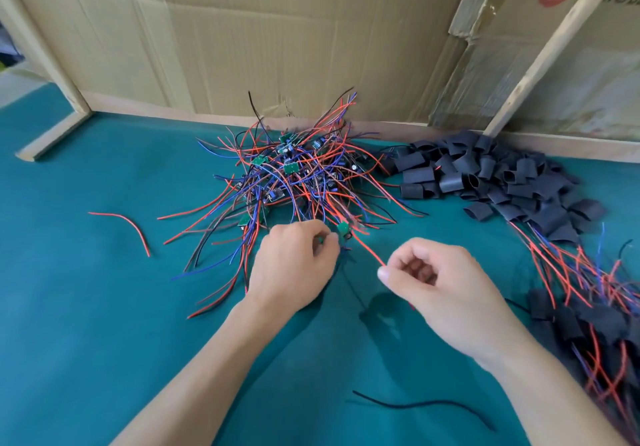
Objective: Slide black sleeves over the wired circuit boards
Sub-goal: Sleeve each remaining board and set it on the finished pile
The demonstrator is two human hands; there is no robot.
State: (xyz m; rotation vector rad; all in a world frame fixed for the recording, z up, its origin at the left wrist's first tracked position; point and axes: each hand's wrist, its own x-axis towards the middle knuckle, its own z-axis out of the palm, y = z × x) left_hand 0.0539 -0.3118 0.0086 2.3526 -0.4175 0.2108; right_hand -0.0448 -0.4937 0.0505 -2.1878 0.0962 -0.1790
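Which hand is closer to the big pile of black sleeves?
Right. The right hand is just below-left of the black sleeves; the left hand is further left, by the wire tangle.

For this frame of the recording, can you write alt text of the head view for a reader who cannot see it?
Two bare hands work on a green mat: the left hand grips a small green circuit board, the right hand pinches its red wire. Behind lie a tangled pile of wired boards and loose black sleeves.

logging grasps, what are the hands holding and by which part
The right hand pinches a red wire at its free end. The left hand grips a green board by its edge.
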